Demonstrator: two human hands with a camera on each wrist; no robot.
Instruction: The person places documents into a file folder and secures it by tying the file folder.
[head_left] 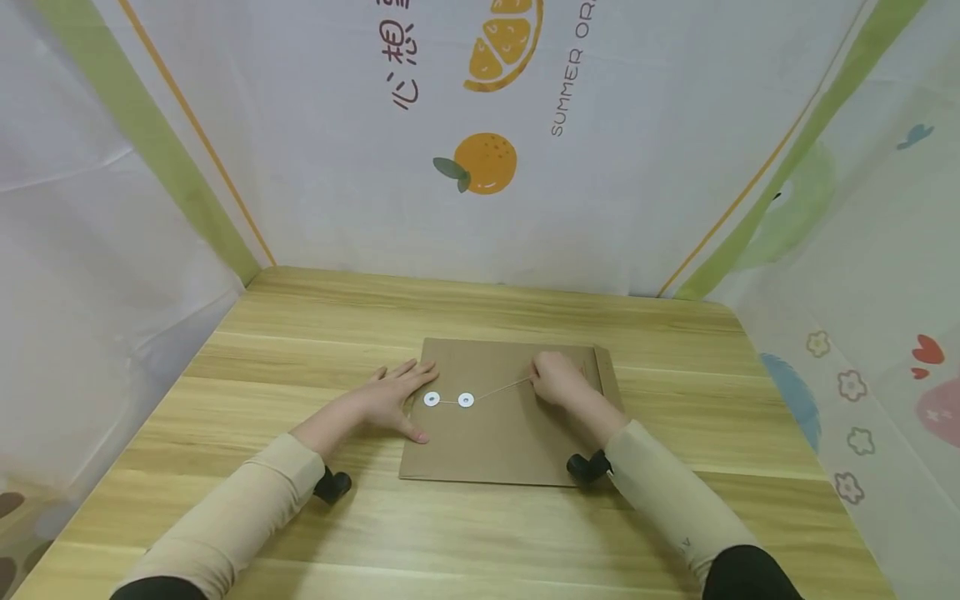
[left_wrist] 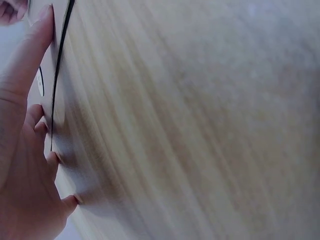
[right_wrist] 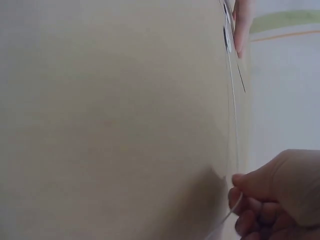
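Note:
A brown kraft paper envelope [head_left: 510, 442] lies flat on the wooden table, two white button discs near its left end. A thin white string [head_left: 501, 387] runs from the discs to my right hand [head_left: 558, 379], which pinches it between thumb and curled fingers above the envelope's right part. In the right wrist view the string [right_wrist: 233, 100] looks taut up to the fingertips, and a loose tail hangs below them. My left hand [head_left: 390, 402] rests with spread fingers on the envelope's left edge, thumb and fingertips either side of the left disc [head_left: 431, 399].
The wooden table [head_left: 480, 542] spreads out around the envelope. A white printed cloth [head_left: 337, 192] hangs behind it, with more cloth at both sides. Small black devices [head_left: 332, 485] are strapped at both wrists.

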